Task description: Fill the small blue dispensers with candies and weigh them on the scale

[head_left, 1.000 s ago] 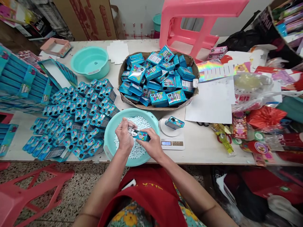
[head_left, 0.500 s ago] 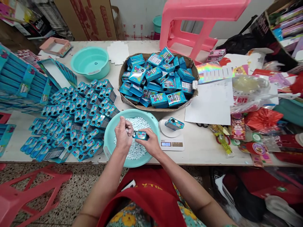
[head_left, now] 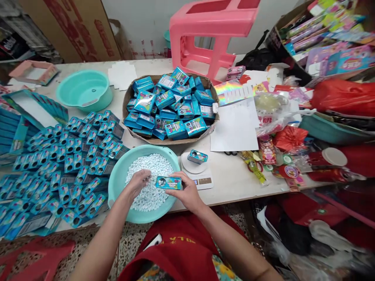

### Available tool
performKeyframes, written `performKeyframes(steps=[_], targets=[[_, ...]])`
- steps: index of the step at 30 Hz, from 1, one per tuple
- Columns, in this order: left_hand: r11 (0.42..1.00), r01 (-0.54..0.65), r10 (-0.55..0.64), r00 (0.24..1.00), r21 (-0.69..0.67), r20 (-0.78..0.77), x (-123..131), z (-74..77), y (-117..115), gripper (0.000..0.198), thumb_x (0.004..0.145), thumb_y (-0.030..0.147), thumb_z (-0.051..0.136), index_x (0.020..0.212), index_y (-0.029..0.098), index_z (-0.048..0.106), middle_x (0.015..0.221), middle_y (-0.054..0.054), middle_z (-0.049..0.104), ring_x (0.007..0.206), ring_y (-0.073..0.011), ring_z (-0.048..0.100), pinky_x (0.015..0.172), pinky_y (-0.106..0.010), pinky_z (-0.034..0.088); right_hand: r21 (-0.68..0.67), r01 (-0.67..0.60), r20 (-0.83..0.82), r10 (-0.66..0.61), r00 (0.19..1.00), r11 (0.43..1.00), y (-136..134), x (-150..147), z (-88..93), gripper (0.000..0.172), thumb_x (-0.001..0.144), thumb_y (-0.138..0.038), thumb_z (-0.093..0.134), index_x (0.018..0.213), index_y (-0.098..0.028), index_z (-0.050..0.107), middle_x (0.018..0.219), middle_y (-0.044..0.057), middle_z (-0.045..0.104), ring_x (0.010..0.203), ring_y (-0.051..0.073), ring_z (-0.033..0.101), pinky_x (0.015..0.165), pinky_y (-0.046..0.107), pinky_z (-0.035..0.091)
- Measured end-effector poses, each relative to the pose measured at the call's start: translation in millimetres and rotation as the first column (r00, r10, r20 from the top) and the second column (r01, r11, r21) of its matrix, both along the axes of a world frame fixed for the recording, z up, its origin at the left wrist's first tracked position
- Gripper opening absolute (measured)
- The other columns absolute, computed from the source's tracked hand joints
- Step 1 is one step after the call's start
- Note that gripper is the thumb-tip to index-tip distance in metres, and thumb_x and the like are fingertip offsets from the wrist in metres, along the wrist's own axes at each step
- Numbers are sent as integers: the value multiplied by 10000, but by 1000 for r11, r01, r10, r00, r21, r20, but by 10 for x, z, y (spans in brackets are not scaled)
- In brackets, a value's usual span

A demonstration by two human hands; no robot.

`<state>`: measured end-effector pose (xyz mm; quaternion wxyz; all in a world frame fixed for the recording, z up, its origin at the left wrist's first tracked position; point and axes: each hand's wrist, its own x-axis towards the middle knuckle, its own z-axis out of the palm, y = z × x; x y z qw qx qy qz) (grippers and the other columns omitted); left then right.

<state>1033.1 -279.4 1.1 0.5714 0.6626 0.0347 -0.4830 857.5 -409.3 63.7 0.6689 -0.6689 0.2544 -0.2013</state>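
Note:
My right hand [head_left: 187, 193] grips a small blue candy box [head_left: 168, 182] over the near edge of a teal basin [head_left: 117, 177] filled with small white candies [head_left: 149, 171]. My left hand [head_left: 137, 181] reaches down into those candies with its fingers curled among them. Just right of the basin, a second blue box [head_left: 197, 156] rests on a small white digital scale [head_left: 200, 175].
A round basket [head_left: 129, 93] heaped with blue boxes sits behind the basin. Rows of several open blue boxes [head_left: 70, 156] cover the table's left side. An empty teal basin [head_left: 84, 90] stands at back left, a pink stool [head_left: 211, 35] behind, and papers, wrappers and bags at right.
My left hand has dropped from beside the box's opening down into the candies. The right hand has turned the box flat. The camera has swung to the right.

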Motion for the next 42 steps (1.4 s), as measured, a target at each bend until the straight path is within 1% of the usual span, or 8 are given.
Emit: performKeyframes(steps=[7,11,14,19,23,29,36,42], targets=[[902,416,-373,886,-116,276,-221,546,-1131,160,717,325,623,748,171,593,616,2,548,508,-98,449,490,-222,322,53,207,-99,-201,975,977,-440,-753,52,373,665,-313,784,1005,-244,649,1028,41,601,955,211,602,840,338,505],[778,597,-570,537,197,622,-398,591,-1752,75,737,227,558,702,184,607,745,-30,568,669,-158,523,618,-276,385,34,345,-166,-335,928,938,-715,-1092,-43,369,669,-322,774,1003,-234,644,1009,40,603,936,213,601,825,339,502],[661,607,-688,257,441,678,-471,551,-1985,117,733,154,532,779,198,631,854,-42,566,770,-185,541,688,-299,392,49,421,-209,-403,891,906,-866,-1251,-124,392,664,-334,777,1010,-218,634,999,44,606,930,214,599,839,348,493],[570,595,-745,83,567,661,-503,544,-2073,237,748,129,512,949,221,599,950,-42,569,842,-197,552,723,-303,396,116,470,-238,-435,868,875,-997,-1380,-232,421,667,-340,780,1029,-205,611,1016,57,622,938,221,594,855,365,476],[579,605,-728,82,547,680,-465,521,-2062,194,761,153,526,929,211,604,935,-38,595,846,-196,558,730,-304,401,140,479,-243,-439,865,867,-1044,-1396,-277,430,667,-329,783,1045,-214,612,1018,44,631,939,211,591,865,351,463],[683,584,-667,254,439,700,-448,481,-1999,144,779,163,524,862,198,636,888,-29,631,793,-173,576,699,-281,413,175,515,-243,-470,848,839,-1073,-1365,-294,450,623,-323,807,1022,-215,629,980,29,651,899,199,596,853,347,467],[644,575,-691,154,504,707,-512,483,-1978,214,775,136,513,956,212,595,932,-35,640,821,-194,582,667,-289,393,200,552,-264,-498,826,809,-1049,-1351,-377,487,599,-313,822,1036,-211,632,957,25,659,868,187,597,827,347,475],[719,561,-641,309,409,702,-499,479,-1940,163,747,182,573,905,209,602,890,-15,665,810,-180,590,689,-275,408,198,563,-264,-509,819,802,-1025,-1328,-372,494,586,-323,828,1027,-204,639,950,30,667,858,189,603,814,353,485]])
